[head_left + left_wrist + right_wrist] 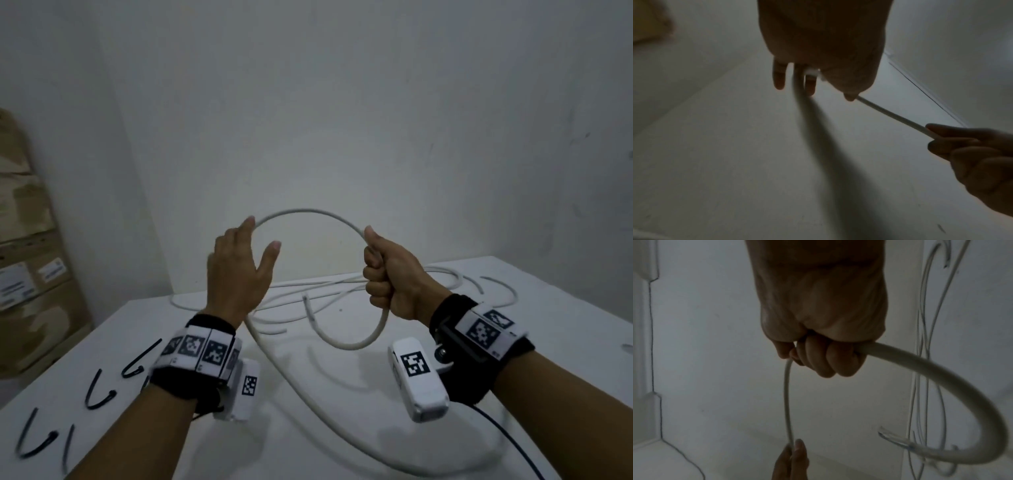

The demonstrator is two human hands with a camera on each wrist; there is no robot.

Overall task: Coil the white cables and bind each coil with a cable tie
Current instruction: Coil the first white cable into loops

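Observation:
A white cable (308, 210) arcs in the air between both hands above the white table (513, 342). My right hand (376, 270) is a fist round it; below the fist the cable's short tail curls down and left to a free end. In the right wrist view my right hand (818, 360) grips the thick cable (941, 369). My left hand (262, 233) is raised with straight fingers, the cable running along them and dropping from the wrist to the table. The left wrist view shows those fingers (780, 78) straight and the cable (890, 113) leading to the right fist.
More white cables (342, 284) lie tangled at the back of the table. Several black cable ties (99, 390) lie at the table's near left. Cardboard boxes (27, 240) stand at the left beside the wall. A thin black wire (507, 438) trails from my right wrist.

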